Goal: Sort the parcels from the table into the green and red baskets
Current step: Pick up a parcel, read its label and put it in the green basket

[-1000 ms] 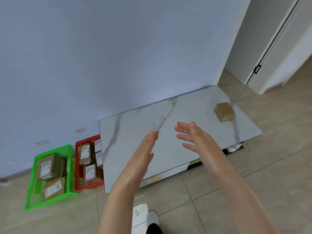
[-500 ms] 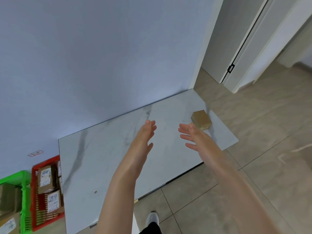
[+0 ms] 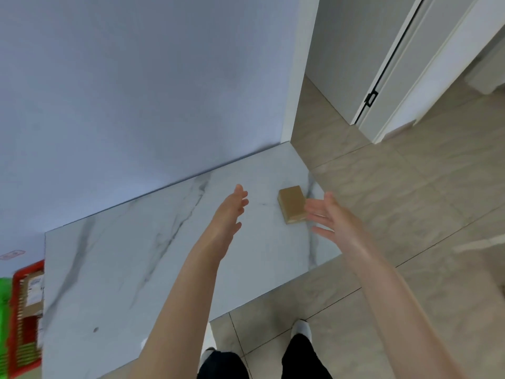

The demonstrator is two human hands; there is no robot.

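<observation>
Parcel (image 3: 291,204), a small plain brown box, lies flat on the white marbled counter (image 3: 131,258), close to the counter's far right corner. My right grip (image 3: 336,218) hangs just to the right of the parcel, released and holding nothing, with its fingers (image 3: 314,209) straight and spread. Their tips reach the parcel's right edge, and I cannot tell whether they touch it. My left grip (image 3: 228,214) hangs to the left of the parcel, clearly apart from it. It is also released, with the palm turned toward the parcel and the fingers straight and close together. Far to the left of the parcel, past the counter's other end, the red basket (image 3: 24,332) stands on the floor with labelled brown boxes (image 3: 32,294) inside. A blurred strip of the green basket (image 3: 4,310) shows just beyond it. Behind the parcel rises a pale blue wall (image 3: 136,91). To the right of the parcel is the beige tiled floor (image 3: 410,214), leading to a white door (image 3: 410,77) with a black latch. Nearer to me than the parcel, my white shoe (image 3: 300,326) stands on the floor.
</observation>
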